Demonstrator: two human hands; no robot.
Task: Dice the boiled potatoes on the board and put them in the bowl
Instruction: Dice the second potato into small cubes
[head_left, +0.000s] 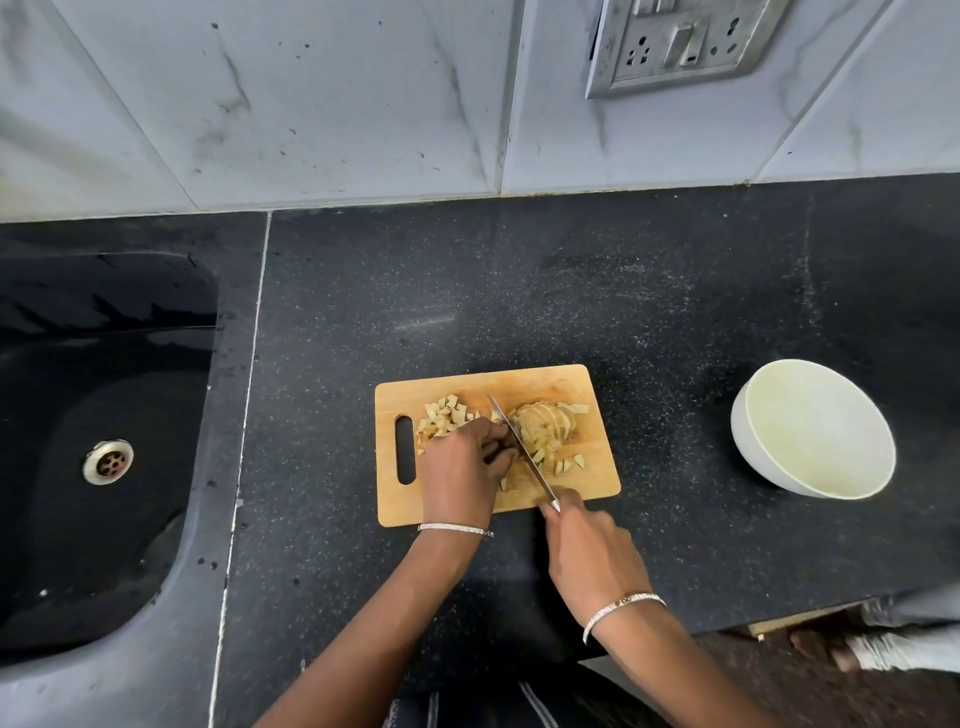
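Note:
A wooden cutting board (545, 382) lies on the black counter. A heap of diced potato (444, 415) sits at its left part. A sliced potato (543, 426) lies in the middle, with loose cubes around it. My right hand (592, 551) grips the handle of a knife (522, 449), whose blade runs diagonally along the potato's left side. My left hand (462, 467) rests on the board with curled fingers against the blade and the potato; whether it holds a piece I cannot tell. A white bowl (813, 428), with nothing in it, stands to the right of the board.
A black sink (104, 441) with a metal drain takes up the left side. Tiled wall with a socket plate (680, 41) stands behind the counter. The counter's front edge (779, 621) runs at the lower right, with floor and a foot beyond it.

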